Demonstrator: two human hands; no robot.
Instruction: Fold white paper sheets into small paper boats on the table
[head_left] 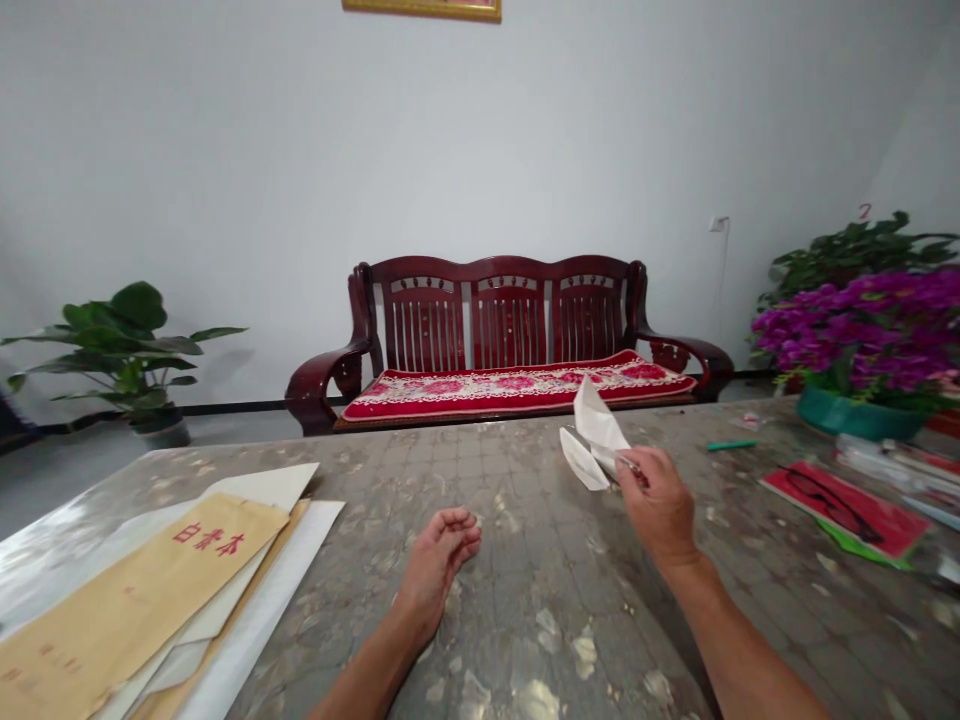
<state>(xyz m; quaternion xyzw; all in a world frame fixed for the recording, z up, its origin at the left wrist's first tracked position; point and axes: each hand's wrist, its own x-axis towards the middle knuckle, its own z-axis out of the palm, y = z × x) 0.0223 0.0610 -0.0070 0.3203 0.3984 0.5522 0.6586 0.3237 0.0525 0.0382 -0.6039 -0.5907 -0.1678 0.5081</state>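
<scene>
My right hand (654, 497) is closed around the end of a white folded paper piece (598, 425), raised over the table toward its far side. The paper has two pointed flaps, one standing up and one lower to the left. A small dark or metallic item shows at my fingertips, too small to make out. My left hand (444, 555) rests above the table, left of the paper, its fingers loosely curled with nothing visible in them.
Brown envelopes and white sheets (150, 600) lie at the left. Rightward are a green pen (731, 445), glasses (832, 503) on a red booklet (892, 520), and purple flowers in a green pot (859, 413). Beyond the table (510, 620) stands a wooden bench (501, 335).
</scene>
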